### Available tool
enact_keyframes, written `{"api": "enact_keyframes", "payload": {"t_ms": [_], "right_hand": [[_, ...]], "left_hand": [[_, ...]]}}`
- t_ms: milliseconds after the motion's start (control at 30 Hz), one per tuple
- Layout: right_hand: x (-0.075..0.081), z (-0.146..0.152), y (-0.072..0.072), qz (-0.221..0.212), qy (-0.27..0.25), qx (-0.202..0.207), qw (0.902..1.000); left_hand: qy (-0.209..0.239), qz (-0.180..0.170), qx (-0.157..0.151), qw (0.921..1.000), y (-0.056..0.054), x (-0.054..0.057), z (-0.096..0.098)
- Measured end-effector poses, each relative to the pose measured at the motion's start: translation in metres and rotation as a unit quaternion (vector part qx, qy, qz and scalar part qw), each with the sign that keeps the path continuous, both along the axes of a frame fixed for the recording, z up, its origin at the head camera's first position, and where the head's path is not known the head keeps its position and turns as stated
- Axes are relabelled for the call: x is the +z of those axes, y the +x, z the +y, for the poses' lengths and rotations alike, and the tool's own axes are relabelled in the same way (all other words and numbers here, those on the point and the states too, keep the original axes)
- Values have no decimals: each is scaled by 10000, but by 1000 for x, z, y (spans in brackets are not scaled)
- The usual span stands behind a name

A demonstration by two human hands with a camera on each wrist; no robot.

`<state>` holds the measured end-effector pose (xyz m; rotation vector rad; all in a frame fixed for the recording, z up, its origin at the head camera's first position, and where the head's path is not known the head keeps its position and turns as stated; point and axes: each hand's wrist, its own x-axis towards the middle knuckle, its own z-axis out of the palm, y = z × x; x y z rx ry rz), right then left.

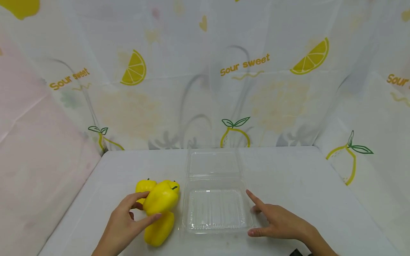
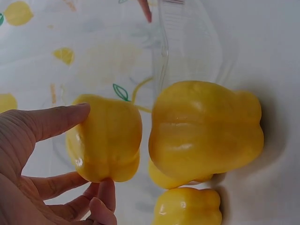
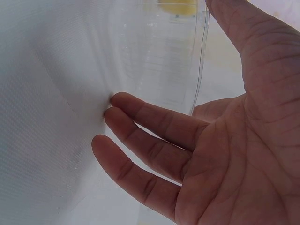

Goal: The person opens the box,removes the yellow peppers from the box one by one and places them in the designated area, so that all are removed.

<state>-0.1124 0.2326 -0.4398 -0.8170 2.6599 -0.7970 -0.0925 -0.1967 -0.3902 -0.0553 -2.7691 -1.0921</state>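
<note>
A yellow bell pepper (image 1: pixel 161 200) with a dark green stem is pinched between the thumb and fingers of my left hand (image 1: pixel 123 222). In the left wrist view, this held pepper (image 2: pixel 107 140) appears raised off the table beside the others. Three more yellow peppers lie around it: a front one (image 1: pixel 159 230) and two partly hidden behind. To their right sits a clear plastic clamshell container (image 1: pixel 217 209), its lid (image 1: pixel 214 163) folded back. My right hand (image 1: pixel 280 221) is at the container's right side, fingers extended and holding nothing; the right wrist view shows the fingertips (image 3: pixel 123 99) low by its wall.
A white table (image 1: pixel 288 170) lies under everything. Printed fabric (image 1: pixel 192 71) with lemon drawings hangs behind it and along both sides. A small black object (image 1: pixel 296 252) shows at the bottom edge near the right wrist.
</note>
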Motion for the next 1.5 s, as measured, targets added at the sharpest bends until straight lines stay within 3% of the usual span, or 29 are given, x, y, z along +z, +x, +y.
{"api": "enact_keyframes", "payload": {"t_ms": [267, 500, 800, 1100, 1500], "right_hand": [[-1, 0, -1, 41, 28, -8, 10000], [-5, 0, -1, -29, 58, -117, 9999], [-3, 0, -1, 22, -60, -4, 10000], [-1, 0, 0, -21, -101, 20, 9999], [0, 0, 0, -62, -101, 2, 9999]], "left_hand": [[-201, -612, 294, 9975, 2, 4, -10], [-223, -988, 374, 9942, 2, 5, -19], [-222, -1666, 554, 9842, 5, 9, -31], [-312, -1667, 732, 9828, 8, 7, -45], [-591, -1943, 552, 9776, 8, 6, -58]]}}
